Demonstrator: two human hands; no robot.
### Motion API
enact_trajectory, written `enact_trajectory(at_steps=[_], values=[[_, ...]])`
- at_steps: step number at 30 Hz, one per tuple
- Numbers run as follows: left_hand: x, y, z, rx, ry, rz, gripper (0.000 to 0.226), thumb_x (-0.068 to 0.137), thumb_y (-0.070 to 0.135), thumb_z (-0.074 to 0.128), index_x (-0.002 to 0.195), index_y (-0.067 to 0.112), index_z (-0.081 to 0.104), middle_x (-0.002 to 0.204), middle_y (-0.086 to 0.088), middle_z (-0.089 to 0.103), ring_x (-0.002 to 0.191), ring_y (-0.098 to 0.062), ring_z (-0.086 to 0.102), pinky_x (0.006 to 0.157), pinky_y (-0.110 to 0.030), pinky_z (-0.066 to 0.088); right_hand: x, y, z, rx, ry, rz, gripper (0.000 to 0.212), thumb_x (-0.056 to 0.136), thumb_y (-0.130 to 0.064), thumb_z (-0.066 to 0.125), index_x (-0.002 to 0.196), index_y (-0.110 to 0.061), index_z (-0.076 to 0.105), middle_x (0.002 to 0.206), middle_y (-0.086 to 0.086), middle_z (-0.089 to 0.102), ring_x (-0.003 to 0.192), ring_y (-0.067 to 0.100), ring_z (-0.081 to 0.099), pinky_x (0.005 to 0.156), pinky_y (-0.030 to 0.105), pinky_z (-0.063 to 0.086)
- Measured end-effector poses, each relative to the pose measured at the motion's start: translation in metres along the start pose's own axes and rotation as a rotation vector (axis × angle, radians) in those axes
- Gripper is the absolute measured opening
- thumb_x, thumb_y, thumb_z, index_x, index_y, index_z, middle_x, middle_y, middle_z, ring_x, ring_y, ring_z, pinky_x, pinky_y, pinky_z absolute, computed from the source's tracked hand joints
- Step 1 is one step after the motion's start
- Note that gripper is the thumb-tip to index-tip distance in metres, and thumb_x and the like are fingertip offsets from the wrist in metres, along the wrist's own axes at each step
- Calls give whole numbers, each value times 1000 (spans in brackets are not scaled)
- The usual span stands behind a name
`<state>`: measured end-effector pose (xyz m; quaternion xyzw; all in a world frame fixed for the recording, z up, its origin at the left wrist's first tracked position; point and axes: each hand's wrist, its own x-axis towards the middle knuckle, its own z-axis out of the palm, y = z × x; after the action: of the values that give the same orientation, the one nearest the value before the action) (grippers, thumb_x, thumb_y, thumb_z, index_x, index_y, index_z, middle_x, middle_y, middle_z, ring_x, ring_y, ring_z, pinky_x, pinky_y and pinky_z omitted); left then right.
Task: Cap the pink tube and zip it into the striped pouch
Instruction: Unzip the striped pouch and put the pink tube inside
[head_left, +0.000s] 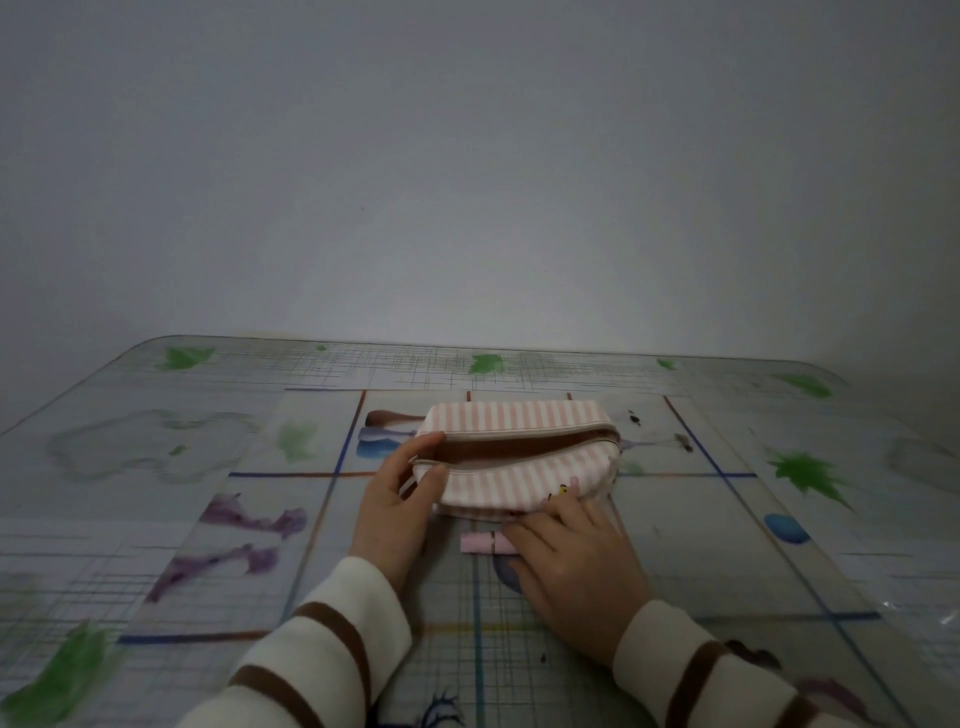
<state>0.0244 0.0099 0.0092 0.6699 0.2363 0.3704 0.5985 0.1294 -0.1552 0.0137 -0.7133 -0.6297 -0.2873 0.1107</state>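
On patterned table, left hand grips open striped pouch; right hand covers pink tube.

A plain grey-white wall fills the upper half, dimly and evenly lit, darker toward the corners. Below it a desk spreads from 9 to 3 o'clock under a glossy clear cover, printed with grid lines, green leaves and purple blotches.
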Motion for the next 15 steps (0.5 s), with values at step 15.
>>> enact_trajectory(at_steps=[15], values=[[1, -2, -1, -5, -15, -15, 35, 90, 17, 55, 106, 48, 58, 120, 4, 61, 96, 0, 61, 65, -5, 49, -3, 2, -5, 67, -46, 57, 20, 78, -23, 53, 83, -17, 71, 74, 0, 67, 68, 21, 61, 59, 26, 48]])
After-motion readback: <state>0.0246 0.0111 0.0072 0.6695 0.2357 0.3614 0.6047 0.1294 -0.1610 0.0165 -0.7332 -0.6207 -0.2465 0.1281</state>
